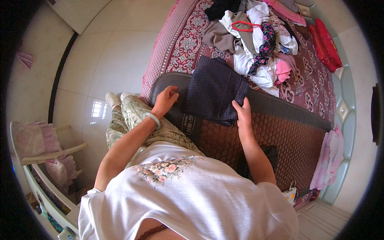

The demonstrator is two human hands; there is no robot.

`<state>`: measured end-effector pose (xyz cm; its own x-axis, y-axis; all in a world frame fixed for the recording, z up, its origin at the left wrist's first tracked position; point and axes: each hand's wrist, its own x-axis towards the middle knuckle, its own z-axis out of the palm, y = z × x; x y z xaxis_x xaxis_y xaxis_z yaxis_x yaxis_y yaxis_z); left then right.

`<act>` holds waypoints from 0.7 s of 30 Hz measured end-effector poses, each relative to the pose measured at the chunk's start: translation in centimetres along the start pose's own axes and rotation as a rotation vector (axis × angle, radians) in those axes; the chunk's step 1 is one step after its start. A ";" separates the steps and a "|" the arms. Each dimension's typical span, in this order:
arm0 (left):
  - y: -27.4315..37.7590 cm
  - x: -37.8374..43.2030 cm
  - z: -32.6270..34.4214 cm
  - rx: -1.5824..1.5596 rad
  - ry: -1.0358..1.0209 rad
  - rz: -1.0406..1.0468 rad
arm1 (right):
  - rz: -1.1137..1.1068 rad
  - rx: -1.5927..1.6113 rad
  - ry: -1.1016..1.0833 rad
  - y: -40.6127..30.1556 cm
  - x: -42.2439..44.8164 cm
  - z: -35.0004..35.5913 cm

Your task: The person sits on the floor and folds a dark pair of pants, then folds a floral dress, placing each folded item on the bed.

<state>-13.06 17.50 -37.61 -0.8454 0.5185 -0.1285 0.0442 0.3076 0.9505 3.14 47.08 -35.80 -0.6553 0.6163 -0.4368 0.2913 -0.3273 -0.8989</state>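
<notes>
A dark navy checked garment [214, 90], folded into a rough rectangle, lies in front of me, partly on the brown textured mat [288, 141] and its black border. My right hand [243, 112] holds its right edge, the thumb on top and a finger along the side; the other fingertips are hidden. Just left of the cloth, my left hand [166, 98] hovers over the mat's dark corner with fingers loosely bent, apart from the garment and holding nothing. A pale bangle [152, 119] circles my left wrist.
Beyond the garment, a heap of mixed clothes [255, 45] covers part of the red patterned bedspread [187, 43]. Red folded bundles [325, 45] and pink folded cloth [327, 159] lie by the padded headboard [345, 111]. A chair with a pink cover [33, 141] stands at left.
</notes>
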 end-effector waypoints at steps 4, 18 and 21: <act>0.0 0.7 0.7 -0.008 -0.038 -0.024 | -0.488 -0.834 0.340 0.5 -1.4 -1.5; 0.6 -0.9 -1.8 -0.130 -0.070 -0.210 | -0.055 0.179 0.081 0.9 -4.1 5.1; 1.5 -1.2 -1.4 -0.090 -0.058 -0.225 | -0.082 0.224 0.173 -0.5 -4.6 5.5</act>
<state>-12.70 16.25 -35.60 -0.7963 0.4910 -0.3532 -0.1911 0.3499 0.9171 2.21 40.46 -33.14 -0.5358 0.7540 -0.3800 0.0688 -0.4096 -0.9097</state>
